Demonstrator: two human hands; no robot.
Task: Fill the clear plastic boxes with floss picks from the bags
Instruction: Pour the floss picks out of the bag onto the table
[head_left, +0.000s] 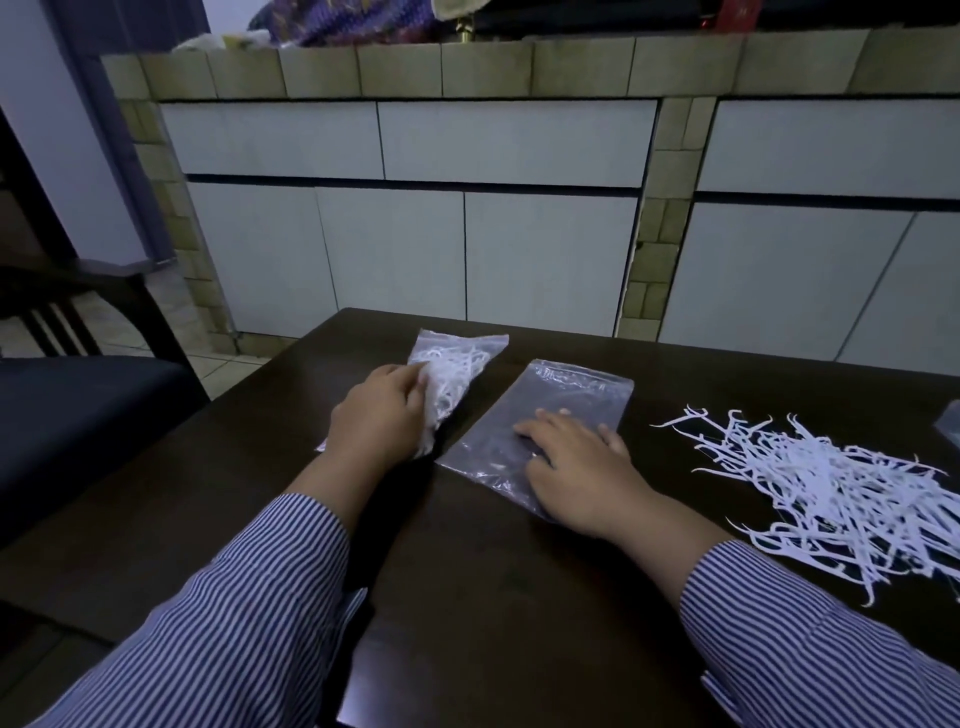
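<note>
I count two zip bags in plain sight on the dark table (467, 597), plus the corner of some clear plastic thing (949, 427) at the far right edge, too cropped for me to say what it is. The full bag (457, 371) lies toward the table's far left and holds a tangle of white floss picks. The empty bag (550, 415) lies flat just to the right of it, near but apart. One loose pile of floss picks (831, 493) spreads over the right side of the table, too many and too tangled for me to count. I see no clear box.

Two hands are in view, both in striped sleeves (249, 597). My left hand (382, 413) has its fingers curled around the near side of the full bag, gripping it and bunching the plastic. My right hand (576, 467) lies palm down on the empty bag, fingers straight and slightly spread, pressing it flat against the table. It holds nothing.

A dark chair (78, 332) stands to the left of the table, and a tiled counter with pale cabinet doors (519, 234) runs behind.
</note>
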